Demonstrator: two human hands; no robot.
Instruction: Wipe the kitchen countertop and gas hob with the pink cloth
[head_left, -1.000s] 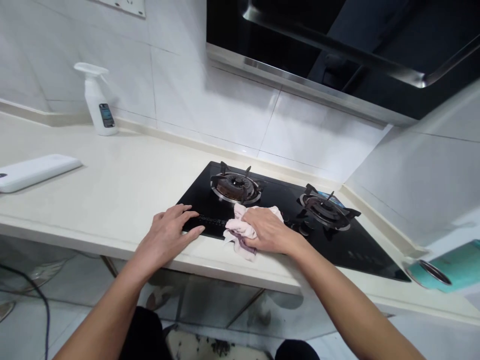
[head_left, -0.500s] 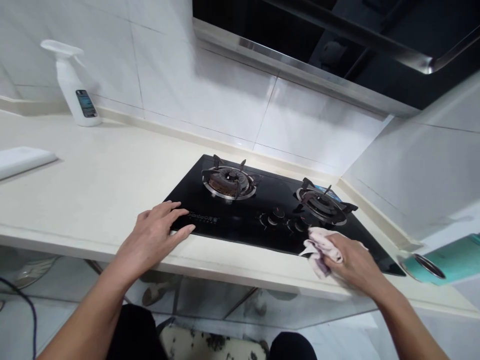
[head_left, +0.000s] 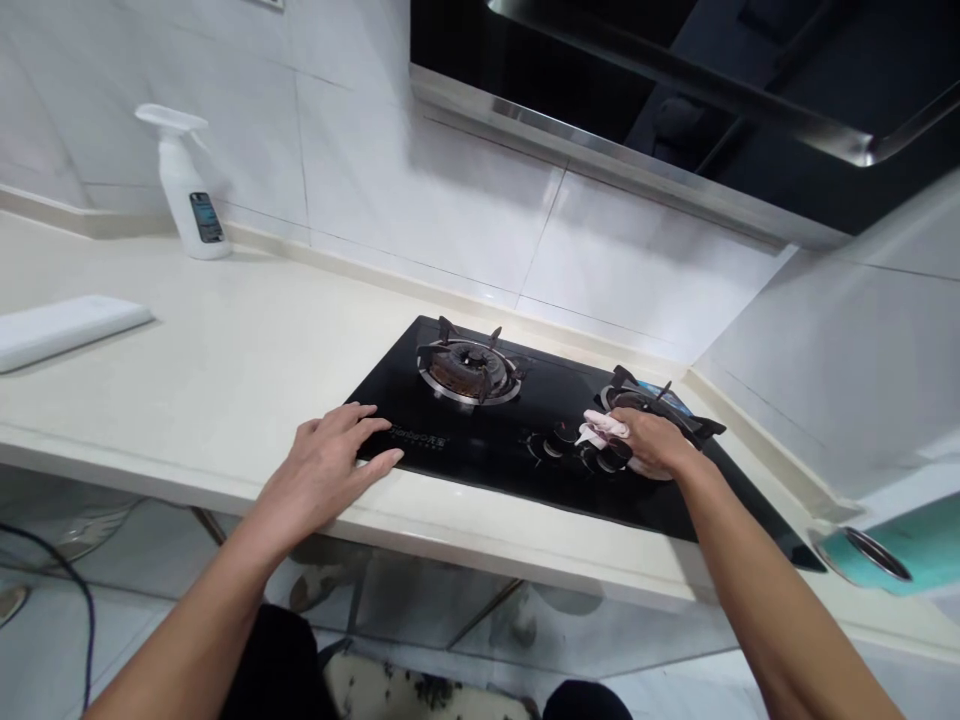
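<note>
A black two-burner gas stove (head_left: 480, 450) is set into the pale countertop. My right hand (head_left: 654, 440) is closed on a crumpled pinkish-white cloth (head_left: 602, 428), just in front of the right burner (head_left: 637, 400) and beside the control knobs (head_left: 559, 440). Part of the cloth is hidden under the hand, and the hand covers part of that burner. My left hand (head_left: 330, 460) rests with fingers spread on the stove's front left corner and the counter edge. The left burner (head_left: 469, 370) stands uncovered, with brownish marks on it.
A white spray bottle (head_left: 191, 200) stands by the back wall at left, near a flat white object (head_left: 71, 328). A dark range hood (head_left: 637, 110) overhangs the stove. A teal object (head_left: 892, 550) is at the far right. A cable (head_left: 75, 590) hangs at lower left.
My right hand has moved with the cloth from the stove's front edge back and slightly left, toward the knobs and right burner. The left hand keeps its place. The view has shifted slightly.
</note>
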